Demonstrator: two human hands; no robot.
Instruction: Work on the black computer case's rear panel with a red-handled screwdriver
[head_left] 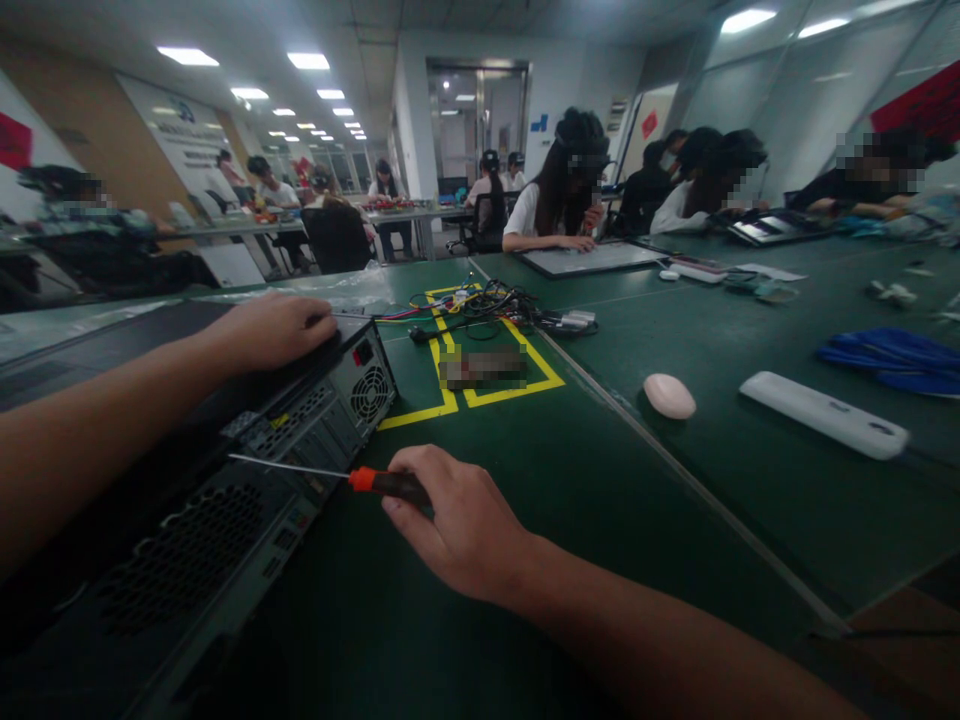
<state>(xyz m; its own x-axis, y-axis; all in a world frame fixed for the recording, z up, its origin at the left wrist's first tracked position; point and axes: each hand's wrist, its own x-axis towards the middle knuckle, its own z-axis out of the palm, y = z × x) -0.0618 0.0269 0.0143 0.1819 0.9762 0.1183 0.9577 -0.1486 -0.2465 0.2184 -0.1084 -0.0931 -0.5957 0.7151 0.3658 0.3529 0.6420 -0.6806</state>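
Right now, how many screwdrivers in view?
1: the orange-collared screwdriver, held in the right hand, its shaft pointing toward the computer case. Others may be hidden behind the case or cables.

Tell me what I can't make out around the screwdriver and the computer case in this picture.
All in the head view:
- Butt of the screwdriver handle: hidden inside the right hand.
- Screwdriver tip's shape: too small and blurred.
- Computer case: cut off by the left edge, partly covered by the left arm.
- Left hand: its palm is hidden by the back of the hand.
- Object by the yellow tape: pixelated.
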